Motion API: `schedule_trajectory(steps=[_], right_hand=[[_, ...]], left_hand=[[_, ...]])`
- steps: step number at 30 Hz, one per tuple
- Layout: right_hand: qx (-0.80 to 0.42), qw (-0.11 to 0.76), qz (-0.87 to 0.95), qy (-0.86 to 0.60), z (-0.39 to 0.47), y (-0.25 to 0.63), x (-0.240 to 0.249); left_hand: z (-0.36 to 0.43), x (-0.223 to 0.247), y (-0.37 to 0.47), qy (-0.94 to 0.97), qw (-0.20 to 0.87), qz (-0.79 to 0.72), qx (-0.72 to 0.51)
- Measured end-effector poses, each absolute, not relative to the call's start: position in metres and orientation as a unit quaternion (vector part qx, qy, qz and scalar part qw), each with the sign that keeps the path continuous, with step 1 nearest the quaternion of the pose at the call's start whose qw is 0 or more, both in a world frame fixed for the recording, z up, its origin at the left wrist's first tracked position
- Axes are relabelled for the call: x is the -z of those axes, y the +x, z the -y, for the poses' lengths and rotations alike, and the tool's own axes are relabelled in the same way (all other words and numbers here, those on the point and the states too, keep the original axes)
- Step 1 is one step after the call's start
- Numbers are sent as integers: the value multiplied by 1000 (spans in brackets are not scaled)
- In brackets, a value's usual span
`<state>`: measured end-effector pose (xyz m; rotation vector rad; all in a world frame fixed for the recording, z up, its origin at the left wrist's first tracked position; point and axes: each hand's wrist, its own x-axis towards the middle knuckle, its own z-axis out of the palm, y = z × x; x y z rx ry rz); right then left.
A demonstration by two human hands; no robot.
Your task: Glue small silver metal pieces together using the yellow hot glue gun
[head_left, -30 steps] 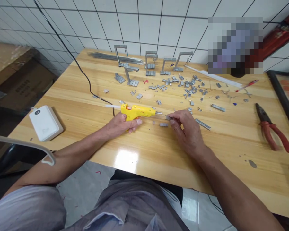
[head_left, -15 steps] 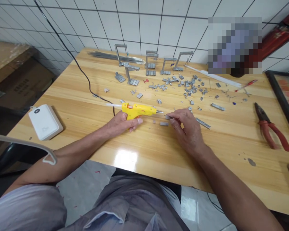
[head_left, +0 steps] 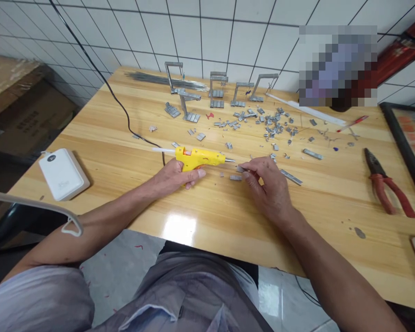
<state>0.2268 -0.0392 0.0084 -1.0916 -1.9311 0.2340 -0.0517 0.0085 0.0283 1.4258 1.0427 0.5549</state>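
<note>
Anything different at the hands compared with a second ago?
Very little: the nozzle of the yellow glue gun and the small grey piece look marginally closer. Nothing was taken or let go: left hand holds the gun, right hand the piece.

Wall: white square tiles with dark grout lines [head_left: 180,37] behind the table.
Table: glossy pale-brown wood-grain tabletop [head_left: 207,207].
Power bank: white rounded-edged block with a dark round spot [head_left: 64,177], near the tabletop's left edge.
Pliers: dark metal pliers with red handles [head_left: 378,182], lying open at the right.
Strip: long, thin white strip [head_left: 314,113], slanting near the wall.
Pen: slim red-and-white pen [head_left: 353,123], just beside the strip's end.
Box: brown cardboard box [head_left: 10,85], left of the table.
Floor: shiny grey tiles [head_left: 121,263] with thin red scraps [head_left: 139,246].
</note>
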Motion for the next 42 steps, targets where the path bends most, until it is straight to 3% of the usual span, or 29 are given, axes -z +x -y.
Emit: schedule_trajectory(steps=[42], right_hand=[[-98, 453, 762, -452, 40, 222, -11]], left_hand=[[-4, -43, -48, 656, 561, -457, -213]])
